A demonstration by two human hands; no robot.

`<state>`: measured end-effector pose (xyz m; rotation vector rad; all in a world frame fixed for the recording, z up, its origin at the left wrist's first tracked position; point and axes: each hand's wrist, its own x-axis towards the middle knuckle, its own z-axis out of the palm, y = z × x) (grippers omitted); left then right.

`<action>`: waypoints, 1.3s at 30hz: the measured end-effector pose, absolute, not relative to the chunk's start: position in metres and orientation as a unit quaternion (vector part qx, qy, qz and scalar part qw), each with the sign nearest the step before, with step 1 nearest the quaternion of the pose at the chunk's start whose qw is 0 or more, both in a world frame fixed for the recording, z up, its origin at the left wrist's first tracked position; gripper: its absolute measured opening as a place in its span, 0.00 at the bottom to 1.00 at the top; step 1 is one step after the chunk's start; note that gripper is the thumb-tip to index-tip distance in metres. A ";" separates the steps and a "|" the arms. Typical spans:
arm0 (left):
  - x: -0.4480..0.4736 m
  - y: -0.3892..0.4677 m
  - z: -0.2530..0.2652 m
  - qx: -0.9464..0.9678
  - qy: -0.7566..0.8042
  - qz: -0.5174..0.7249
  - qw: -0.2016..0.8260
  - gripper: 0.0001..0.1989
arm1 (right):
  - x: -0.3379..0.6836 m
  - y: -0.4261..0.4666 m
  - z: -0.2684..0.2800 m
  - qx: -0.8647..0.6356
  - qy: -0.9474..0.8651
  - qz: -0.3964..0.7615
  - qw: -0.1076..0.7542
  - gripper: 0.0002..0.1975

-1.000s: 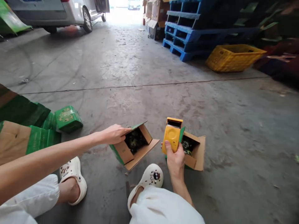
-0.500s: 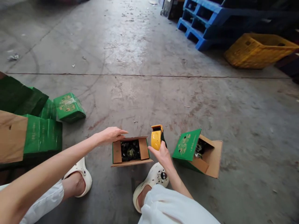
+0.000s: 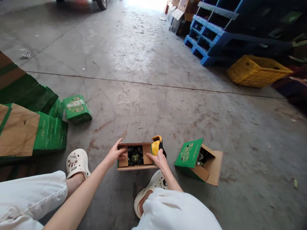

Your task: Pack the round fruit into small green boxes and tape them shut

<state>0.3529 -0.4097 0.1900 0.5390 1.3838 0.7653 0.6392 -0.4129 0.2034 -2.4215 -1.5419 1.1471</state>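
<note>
An open green cardboard box (image 3: 136, 167) stands on the floor between my feet, its two short flaps folded inward. Dark, shiny wrapped items (image 3: 135, 155) show in the gap between the flaps. My left hand (image 3: 114, 155) grips the box's left end, some fingers on the left flap and one stretched toward the far corner. In my right hand (image 3: 160, 158) is a yellow and black tape dispenser (image 3: 155, 147), held against the box's right end. The right thumb lies on the right flap. A second open green box (image 3: 187, 154), tilted, lies to the right with similar dark contents.
Green boxes (image 3: 51, 132) are piled at the left, with a small taped green box (image 3: 77, 108) beside them. Blue pallets (image 3: 203, 35) and a yellow crate (image 3: 257, 72) stand at the far right. A vehicle wheel (image 3: 102, 3) shows at the top.
My left hand has come down from above the box's far edge onto its left flap. My right hand has brought the tape dispenser lower against the box. The view has tilted up.
</note>
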 end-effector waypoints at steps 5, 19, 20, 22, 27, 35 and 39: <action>0.372 -0.404 0.174 0.277 0.685 0.313 0.596 0.41 | 0.639 -0.413 0.198 -0.786 -0.483 0.386 0.019 0.32; 0.371 -0.412 0.192 0.154 0.608 0.427 0.652 0.24 | 0.641 -0.417 0.195 -0.792 -0.489 0.365 0.004 0.35; 0.371 -0.409 0.193 0.159 0.607 0.415 0.659 0.23 | 0.642 -0.418 0.196 -0.792 -0.488 0.366 0.012 0.35; 0.367 -0.408 0.197 0.167 0.600 0.394 0.676 0.23 | 0.643 -0.420 0.196 -0.793 -0.485 0.367 0.030 0.35; 0.351 -0.421 0.202 0.235 0.646 0.276 0.672 0.41 | 0.644 -0.419 0.194 -0.797 -0.474 0.374 0.031 0.36; 0.352 -0.438 0.191 0.407 0.706 0.190 0.548 0.34 | 0.647 -0.418 0.194 -0.802 -0.478 0.354 0.058 0.17; 0.348 -0.435 0.191 0.448 0.709 0.167 0.518 0.26 | 0.653 -0.411 0.200 -0.814 -0.476 0.320 0.088 0.19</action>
